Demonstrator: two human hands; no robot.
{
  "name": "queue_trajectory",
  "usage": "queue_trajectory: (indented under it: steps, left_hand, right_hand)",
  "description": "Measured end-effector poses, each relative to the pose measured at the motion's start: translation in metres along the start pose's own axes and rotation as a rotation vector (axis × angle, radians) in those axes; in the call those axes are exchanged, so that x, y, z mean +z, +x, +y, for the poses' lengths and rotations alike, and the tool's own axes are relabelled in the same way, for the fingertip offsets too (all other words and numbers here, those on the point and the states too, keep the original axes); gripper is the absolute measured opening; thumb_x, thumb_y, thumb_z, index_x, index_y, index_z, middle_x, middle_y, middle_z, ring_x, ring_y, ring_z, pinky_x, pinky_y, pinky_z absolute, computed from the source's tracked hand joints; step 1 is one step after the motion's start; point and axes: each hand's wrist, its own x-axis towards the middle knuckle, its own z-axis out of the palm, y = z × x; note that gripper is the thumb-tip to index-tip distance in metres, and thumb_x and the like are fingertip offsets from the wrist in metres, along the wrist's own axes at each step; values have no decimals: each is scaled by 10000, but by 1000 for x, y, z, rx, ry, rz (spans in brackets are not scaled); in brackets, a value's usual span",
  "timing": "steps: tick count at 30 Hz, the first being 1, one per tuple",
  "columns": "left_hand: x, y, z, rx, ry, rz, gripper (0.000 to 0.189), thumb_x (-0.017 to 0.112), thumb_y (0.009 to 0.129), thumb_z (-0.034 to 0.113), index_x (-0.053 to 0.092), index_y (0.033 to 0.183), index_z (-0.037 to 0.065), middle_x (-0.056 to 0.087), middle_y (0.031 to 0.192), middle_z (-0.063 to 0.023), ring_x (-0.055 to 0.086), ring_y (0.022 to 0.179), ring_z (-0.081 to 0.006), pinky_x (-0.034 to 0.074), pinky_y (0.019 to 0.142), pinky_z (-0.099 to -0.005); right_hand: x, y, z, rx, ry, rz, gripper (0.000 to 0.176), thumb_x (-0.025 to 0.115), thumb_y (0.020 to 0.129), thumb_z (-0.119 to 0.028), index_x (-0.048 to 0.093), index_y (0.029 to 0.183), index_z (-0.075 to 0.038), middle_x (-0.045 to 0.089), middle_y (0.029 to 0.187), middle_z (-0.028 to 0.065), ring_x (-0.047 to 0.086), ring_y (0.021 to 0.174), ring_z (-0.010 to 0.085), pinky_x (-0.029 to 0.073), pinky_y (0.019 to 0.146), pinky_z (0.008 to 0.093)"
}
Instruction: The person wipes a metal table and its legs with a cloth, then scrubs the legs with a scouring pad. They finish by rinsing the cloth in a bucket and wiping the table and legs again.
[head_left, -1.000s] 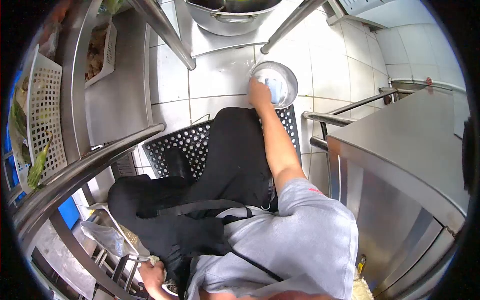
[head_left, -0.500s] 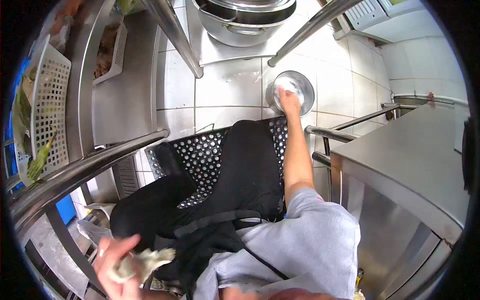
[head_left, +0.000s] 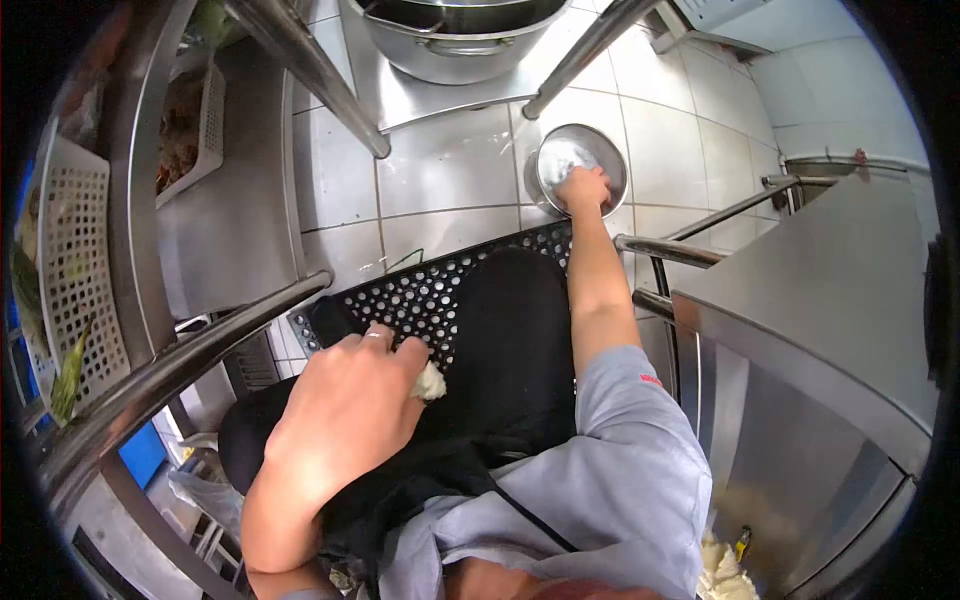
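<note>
A round metal bowl (head_left: 618, 168) stands on the tiled floor, with white powder-like stuff (head_left: 563, 158) in it. My right hand (head_left: 584, 190) reaches into the bowl, fingers bent down at the white stuff; whether they hold any is hidden. My left hand (head_left: 355, 392) is over my lap, back up, its fingers closed round a pale, whitish soft piece (head_left: 430, 382) that sticks out past the fingertips.
A large metal pot (head_left: 465, 60) stands on a low shelf beyond the bowl. White perforated baskets (head_left: 85, 260) are at the left. A steel table (head_left: 830, 270) is at the right. A black perforated mat (head_left: 400, 310) lies beneath my legs. Whitish pieces (head_left: 725, 575) show at bottom right.
My left hand has moved up and right from the lower left, still with the pale piece. My right hand stays in the bowl, slightly shifted. The view has turned a little.
</note>
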Motion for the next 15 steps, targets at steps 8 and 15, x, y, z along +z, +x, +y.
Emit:
queue_trajectory:
  steps: [8,15]
  left_hand:
    - [10,3,-32,-82,-9,93,320,673,734,96,626,1040,13,617,882,-208,631,846,-396,515,762,-460]
    - [13,2,-52,-112,-11,141,283,675,757,110,631,1021,19,637,882,-214,639,846,-398,519,779,-470]
  right_hand:
    - [29,64,-5,-235,40,-40,407,573,888,-311,604,1272,-177,576,1316,144,492,1258,363,403,970,623]
    - [-31,15,-25,-174,103,-42,400,609,837,-271,632,1218,-151,633,1233,147,606,1151,325,473,950,513]
